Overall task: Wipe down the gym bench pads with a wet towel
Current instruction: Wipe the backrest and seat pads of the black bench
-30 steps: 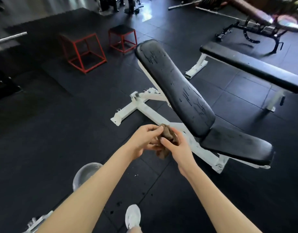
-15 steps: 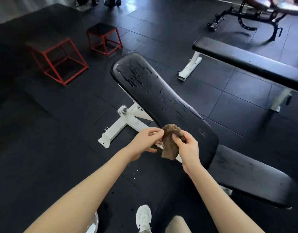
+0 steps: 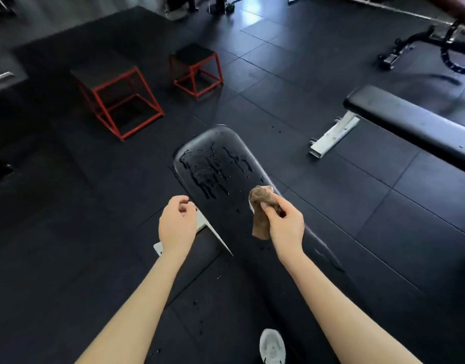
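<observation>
My right hand grips the brown towel: bunched up, thumb on top, fingers curled round it, a tail hanging below the fist. The towel is over the right edge of the bench back pad, at 11 o'clock from my right wrist. Whether it touches the pad: can't tell.

My left hand holds nothing, fingers loosely curled. It hovers just beside the pad's left edge, above the white frame.

The pad runs from 6 o'clock up to mid-view, with its rounded end at 12. Water streaks are on its upper part, at 11 o'clock from the towel. A few drops are on the floor at 6 o'clock.

A second bench is at 2 o'clock, well apart. Two red-framed boxes are at 10 to 11 o'clock. My white shoe is at 6 o'clock.
</observation>
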The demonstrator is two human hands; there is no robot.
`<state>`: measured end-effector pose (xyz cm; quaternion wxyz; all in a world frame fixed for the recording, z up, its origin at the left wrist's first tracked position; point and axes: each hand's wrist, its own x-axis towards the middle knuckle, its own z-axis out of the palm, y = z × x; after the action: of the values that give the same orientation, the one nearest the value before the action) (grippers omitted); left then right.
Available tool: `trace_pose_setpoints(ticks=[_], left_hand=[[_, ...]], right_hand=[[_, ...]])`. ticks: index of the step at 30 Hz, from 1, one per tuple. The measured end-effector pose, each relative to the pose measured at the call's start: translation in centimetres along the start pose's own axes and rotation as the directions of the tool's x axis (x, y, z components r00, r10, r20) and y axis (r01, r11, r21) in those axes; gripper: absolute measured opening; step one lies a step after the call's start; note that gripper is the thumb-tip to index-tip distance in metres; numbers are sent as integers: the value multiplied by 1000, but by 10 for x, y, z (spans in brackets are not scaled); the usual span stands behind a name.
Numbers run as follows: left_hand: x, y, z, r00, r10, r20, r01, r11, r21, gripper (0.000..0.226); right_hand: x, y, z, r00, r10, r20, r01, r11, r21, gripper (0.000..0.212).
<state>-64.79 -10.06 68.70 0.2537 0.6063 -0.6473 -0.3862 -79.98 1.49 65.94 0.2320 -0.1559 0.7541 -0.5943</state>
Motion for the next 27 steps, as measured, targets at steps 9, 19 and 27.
trace_pose_setpoints(ticks=[9, 19, 27], left_hand=[[95, -14, 19, 998, -2, -58, 7, 996, 86, 37], [183, -10, 13, 973, -77, 216, 112, 981, -157, 39], [231, 1, -7, 867, -250, 431, 346, 924, -161, 49]], right_hand=[[76, 45, 98, 877, -271, 397, 463, 698, -546, 54], [96, 55, 177, 742, -495, 452, 663, 445, -601, 81], [139, -3, 239, 677, -613, 407, 704, 376, -603, 64]])
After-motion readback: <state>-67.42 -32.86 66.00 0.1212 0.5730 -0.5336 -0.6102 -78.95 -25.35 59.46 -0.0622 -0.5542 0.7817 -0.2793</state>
